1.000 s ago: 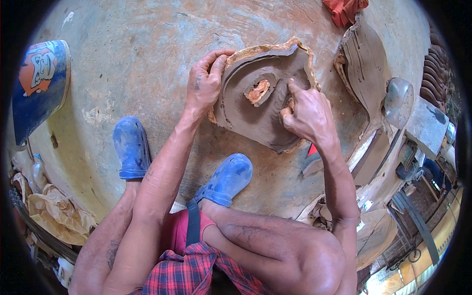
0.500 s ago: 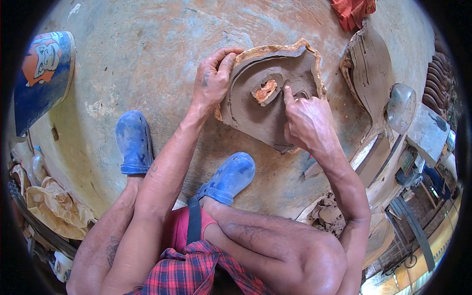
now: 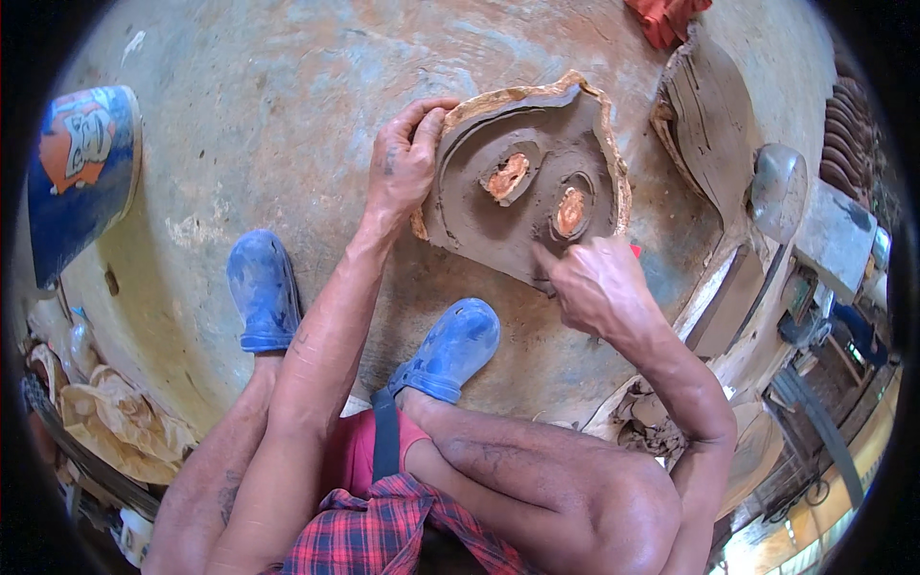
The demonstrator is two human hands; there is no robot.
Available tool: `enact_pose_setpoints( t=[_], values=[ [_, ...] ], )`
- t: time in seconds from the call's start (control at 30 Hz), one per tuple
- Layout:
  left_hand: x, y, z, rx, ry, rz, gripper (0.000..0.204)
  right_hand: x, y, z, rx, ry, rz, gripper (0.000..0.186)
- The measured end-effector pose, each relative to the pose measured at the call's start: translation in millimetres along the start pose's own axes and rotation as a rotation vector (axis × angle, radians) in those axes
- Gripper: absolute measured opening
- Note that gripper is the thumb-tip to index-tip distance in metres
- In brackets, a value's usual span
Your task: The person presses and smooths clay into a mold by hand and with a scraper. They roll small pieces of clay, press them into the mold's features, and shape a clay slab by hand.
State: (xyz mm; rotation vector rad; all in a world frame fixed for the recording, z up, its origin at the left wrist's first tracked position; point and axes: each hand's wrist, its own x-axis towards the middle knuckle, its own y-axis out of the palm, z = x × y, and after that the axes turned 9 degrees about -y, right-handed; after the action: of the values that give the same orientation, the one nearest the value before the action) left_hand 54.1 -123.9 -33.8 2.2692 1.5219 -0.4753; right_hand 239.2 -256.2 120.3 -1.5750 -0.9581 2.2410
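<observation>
While the curved, tan-rimmed brown clay piece [image 3: 470, 230] is lying on the grey floor [image 3: 316, 144], the bare left hand [image 3: 404, 158] is pinching its edge; the bare right hand [image 3: 599, 287], maybe empty, I cannot tell, is touching it, needing soft pushes.

Cannot see the lower right edge of the clay-lined mould [image 3: 484, 228] behind the right hand [image 3: 602, 287], nor all the fingers of the left hand [image 3: 404, 165]. Cannot identify the tiny red scrap [image 3: 636, 251]. Can see only part of the red cloth [image 3: 666, 21] at the top edge and of the plaid fabric [image 3: 350, 537] at the bottom.
</observation>
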Motion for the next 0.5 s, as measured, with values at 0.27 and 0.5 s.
enact_pose_setpoints(
  t=[0.27,0.5],
  values=[
    [-1,-7,6,-0.016,0.020,-0.019,0.025,-72,47,-23,0.620,0.492,-0.791,0.018],
    [-24,-3,34,0.022,0.107,-0.195,0.025,-6,97,20,0.548,0.807,-1.220,0.032]
  ],
)
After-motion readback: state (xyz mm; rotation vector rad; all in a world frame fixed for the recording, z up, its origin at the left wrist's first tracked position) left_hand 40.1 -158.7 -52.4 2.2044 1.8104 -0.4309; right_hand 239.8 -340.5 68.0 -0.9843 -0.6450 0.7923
